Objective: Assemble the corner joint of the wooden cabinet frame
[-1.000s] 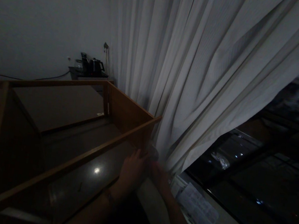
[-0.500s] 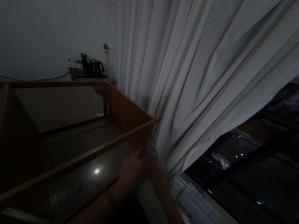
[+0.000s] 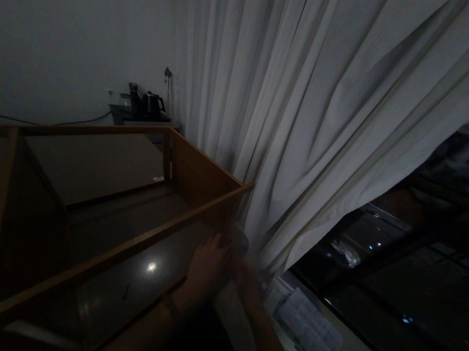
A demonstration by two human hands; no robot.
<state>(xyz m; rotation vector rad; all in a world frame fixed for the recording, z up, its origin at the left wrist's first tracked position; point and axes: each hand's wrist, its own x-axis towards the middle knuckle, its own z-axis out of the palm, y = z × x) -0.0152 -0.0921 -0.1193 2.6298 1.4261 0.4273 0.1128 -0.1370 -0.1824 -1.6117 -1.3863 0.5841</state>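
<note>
A brown wooden furniture frame (image 3: pixel 195 208) with open sections and a shiny grey panel (image 3: pixel 148 268) fills the left and middle of the dim view. Just below its near right corner, beside the corner post, is my left hand (image 3: pixel 208 264), its fingers bent and closed near the post. What they grip is too dark to make out. My right hand (image 3: pixel 244 280) comes in close on the right, smeared by motion, so its fingers do not show clearly. A pale, blurred patch (image 3: pixel 240 242) lies just above the two hands; its kind cannot be told.
Long white curtains (image 3: pixel 276 118) hang right behind the frame's corner. Printed papers (image 3: pixel 312 327) lie on a pale ledge at the lower right, beside dark glass. A black kettle (image 3: pixel 152 106) stands on a small dark table in the far corner, with a cable along the wall.
The right hand, blurred in both frames, has shifted slightly beside the left one. My left hand stays at the corner post. The view has moved very little.
</note>
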